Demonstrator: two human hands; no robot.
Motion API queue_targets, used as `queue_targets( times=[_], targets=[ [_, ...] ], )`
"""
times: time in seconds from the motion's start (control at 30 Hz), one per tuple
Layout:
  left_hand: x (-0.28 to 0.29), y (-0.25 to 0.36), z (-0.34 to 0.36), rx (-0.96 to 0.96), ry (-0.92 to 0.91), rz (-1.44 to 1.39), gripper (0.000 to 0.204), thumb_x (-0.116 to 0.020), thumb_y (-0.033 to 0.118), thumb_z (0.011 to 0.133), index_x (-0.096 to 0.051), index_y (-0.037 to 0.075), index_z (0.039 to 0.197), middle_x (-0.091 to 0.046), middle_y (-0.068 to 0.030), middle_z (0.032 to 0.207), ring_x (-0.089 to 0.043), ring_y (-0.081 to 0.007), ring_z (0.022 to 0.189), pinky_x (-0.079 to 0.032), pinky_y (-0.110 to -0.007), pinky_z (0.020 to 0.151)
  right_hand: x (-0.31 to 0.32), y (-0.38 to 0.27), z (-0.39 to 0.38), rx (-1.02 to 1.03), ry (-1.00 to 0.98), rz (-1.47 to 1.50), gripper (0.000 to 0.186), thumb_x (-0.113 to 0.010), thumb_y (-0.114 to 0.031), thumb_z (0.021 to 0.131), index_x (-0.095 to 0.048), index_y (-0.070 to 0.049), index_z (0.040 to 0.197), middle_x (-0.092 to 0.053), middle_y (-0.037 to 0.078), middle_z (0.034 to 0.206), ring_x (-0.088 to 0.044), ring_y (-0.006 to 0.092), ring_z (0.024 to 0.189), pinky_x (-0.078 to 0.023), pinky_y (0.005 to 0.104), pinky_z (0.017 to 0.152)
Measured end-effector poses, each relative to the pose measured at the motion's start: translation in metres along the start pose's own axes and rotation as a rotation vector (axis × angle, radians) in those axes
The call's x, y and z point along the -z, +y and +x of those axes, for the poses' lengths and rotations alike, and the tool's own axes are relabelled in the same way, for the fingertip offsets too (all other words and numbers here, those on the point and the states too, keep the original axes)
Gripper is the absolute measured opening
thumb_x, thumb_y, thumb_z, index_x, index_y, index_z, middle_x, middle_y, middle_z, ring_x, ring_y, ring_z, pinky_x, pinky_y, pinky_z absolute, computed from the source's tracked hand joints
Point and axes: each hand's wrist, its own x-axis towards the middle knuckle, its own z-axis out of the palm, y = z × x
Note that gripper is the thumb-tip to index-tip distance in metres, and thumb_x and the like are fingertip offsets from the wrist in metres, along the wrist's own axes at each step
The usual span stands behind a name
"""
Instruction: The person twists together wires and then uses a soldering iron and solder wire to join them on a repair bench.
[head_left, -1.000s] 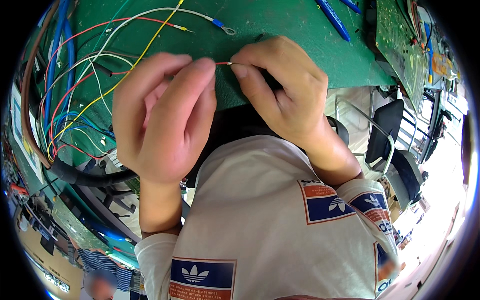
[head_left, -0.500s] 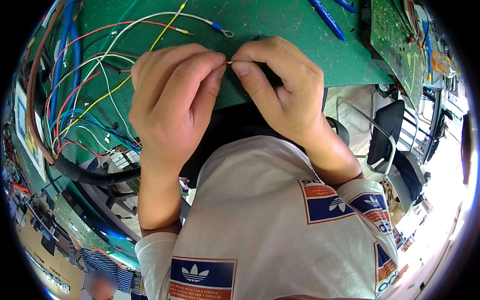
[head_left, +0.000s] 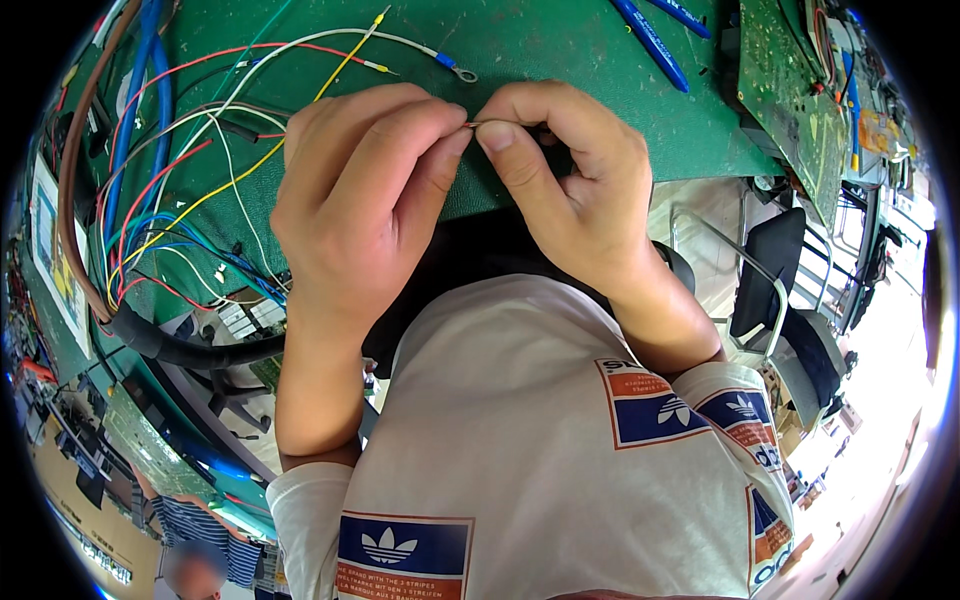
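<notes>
Near the front of the green mat, my left hand [head_left: 365, 210] and my right hand [head_left: 580, 190] pinch a thin red wire [head_left: 470, 125] between their fingertips, which almost meet and hide most of its end. Both hands are closed. Left of them lies a bundle of red, white, yellow [head_left: 255, 165] and blue wires, running from a black sleeved cable [head_left: 165, 341]. A white wire with a blue-collared ring terminal [head_left: 462, 74] lies just beyond my fingertips.
Blue-handled tools [head_left: 650, 45] lie on the green mat [head_left: 520, 40]. A large circuit board [head_left: 780, 110] is at the right. A black chair [head_left: 760, 270] stands right of me. A person in a striped shirt [head_left: 190, 525] is at the lower left.
My left hand has moved right, its fingertips coming closer to my right hand's, so less of the red wire shows between them. My right hand has shifted slightly.
</notes>
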Motion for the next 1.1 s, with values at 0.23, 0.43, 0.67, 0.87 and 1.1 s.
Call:
queue_targets(
  times=[0.23, 0.43, 0.67, 0.87, 1.1],
  targets=[
    [0.001, 0.0, 0.004, -0.031, -0.021, -0.012, 0.02, -0.081, 0.0, 0.078, -0.072, 0.005, 0.096, -0.071, -0.0061, 0.093, -0.066, -0.0235, 0.082, -0.051, -0.033, 0.074, 0.0, 0.0, 0.0, 0.009, -0.011, -0.003, 0.008, -0.075, -0.007, 0.089, -0.07, -0.003, 0.094, -0.072, 0.009, 0.087, -0.068, 0.0262, 0.076, -0.049, 0.0349, 0.074],
    [0.0, 0.0, 0.005, -0.056, -0.013, -0.016, 0.021, -0.082, 0.002, 0.077, -0.071, 0.006, 0.095, -0.069, -0.0052, 0.092, -0.065, -0.0241, 0.08, -0.051, -0.034, 0.07, 0.001, -0.003, -0.001, -0.074, -0.012, 0.069, 0.007, -0.074, -0.006, 0.089, -0.071, -0.003, 0.095, -0.072, 0.008, 0.087, -0.067, 0.024, 0.075, -0.048, 0.0332, 0.073],
    [0.001, 0.001, 0.006, -0.053, -0.023, -0.034, 0.021, -0.082, 0.0, 0.077, -0.07, 0.005, 0.094, -0.069, -0.0067, 0.091, -0.065, -0.0256, 0.079, -0.053, -0.034, 0.067, 0.0, -0.004, -0.003, -0.141, -0.008, 0.166, 0.007, -0.074, -0.006, 0.09, -0.071, -0.002, 0.095, -0.073, 0.009, 0.087, -0.067, 0.0245, 0.075, -0.048, 0.0326, 0.073],
    [0.012, 0.006, 0.013, -0.045, -0.131, -0.026, 0.016, -0.078, -0.006, 0.082, -0.071, 0.0, 0.095, -0.072, -0.0118, 0.092, -0.071, -0.024, 0.08, -0.057, -0.031, 0.071, 0.001, -0.002, -0.002, -0.089, -0.012, 0.118, 0.008, -0.074, -0.007, 0.089, -0.071, -0.002, 0.095, -0.073, 0.01, 0.088, -0.068, 0.0258, 0.077, -0.049, 0.0331, 0.074],
    [0.019, 0.011, 0.022, 0.093, -0.237, -0.13, 0.012, -0.074, -0.005, 0.084, -0.068, -0.001, 0.093, -0.071, -0.0106, 0.089, -0.067, -0.02, 0.076, -0.054, -0.028, 0.069, 0.001, -0.001, -0.002, -0.056, -0.017, 0.075, 0.008, -0.075, -0.006, 0.087, -0.071, -0.002, 0.094, -0.073, 0.011, 0.089, -0.069, 0.0274, 0.078, -0.049, 0.0338, 0.075]
  ],
)
